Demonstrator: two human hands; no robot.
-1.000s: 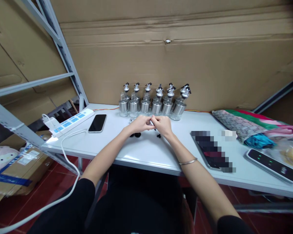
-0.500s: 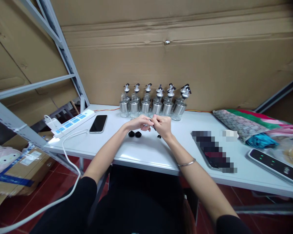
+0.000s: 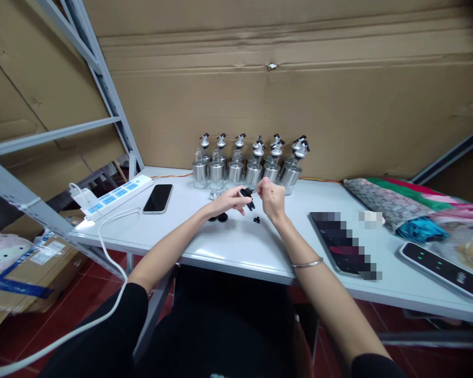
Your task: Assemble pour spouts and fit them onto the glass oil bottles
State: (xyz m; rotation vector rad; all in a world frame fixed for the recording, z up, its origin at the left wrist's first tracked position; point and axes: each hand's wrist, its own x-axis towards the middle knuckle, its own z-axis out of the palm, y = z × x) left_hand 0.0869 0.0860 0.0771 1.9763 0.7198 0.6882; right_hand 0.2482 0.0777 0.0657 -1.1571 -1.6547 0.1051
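Note:
My left hand (image 3: 227, 202) pinches a black ribbed stopper-like piece (image 3: 247, 198) above the table, between thumb and fingers. Just right of it, my right hand (image 3: 273, 200) is closed with the thumb on top; whatever its fingers hold is hidden. Two round black stopper pieces (image 3: 222, 217) lie under my left wrist, partly covered by it. Small black bits (image 3: 256, 220) rest on the table between my hands. Behind them stand several glass bottles with steel sleeves (image 3: 254, 172), many topped by silver pourers with black levers (image 3: 276, 148).
To the left lie a phone (image 3: 158, 199) and a white power strip (image 3: 120, 198) with a trailing cable. A second, blurred phone-like slab (image 3: 331, 244), a black-and-white device (image 3: 443, 269) and folded fabric bags (image 3: 413, 205) occupy the right. Cardboard (image 3: 228, 100) backs the table.
My hands have come apart: the right has moved right and the left has turned, bringing the black stopper-like piece into sight. Bottles and other table items stay where they were.

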